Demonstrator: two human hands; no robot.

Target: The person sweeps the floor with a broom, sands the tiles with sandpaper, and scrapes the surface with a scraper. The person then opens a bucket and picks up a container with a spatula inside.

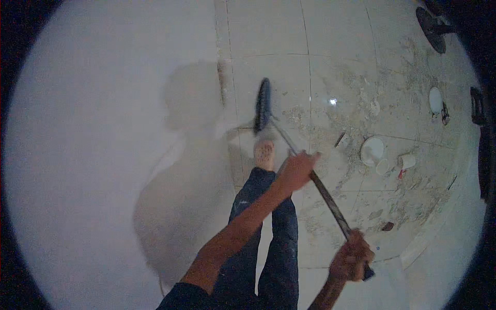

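Observation:
Both hands are closed around the long pole of a broom (331, 203), which slants from the lower right up toward the left. My left hand (298, 169) grips the pole's upper part, nearer the head. Lower down, my right hand (353, 257) is wrapped round it close to the dark end. The broom's dark, narrow head (263, 105) is slightly blurred and lies over the tiles near the foot of the wall. Just below it is my bare foot (265, 154).
A white wall (98, 155) with my shadow rises at left. The tiled floor (268, 31) carries pale dirt patches. To the right lie a white round container (372, 151), a white cup-like container (407, 161) and a brown fragment (387, 226). A dark round base (432, 31) stands far right.

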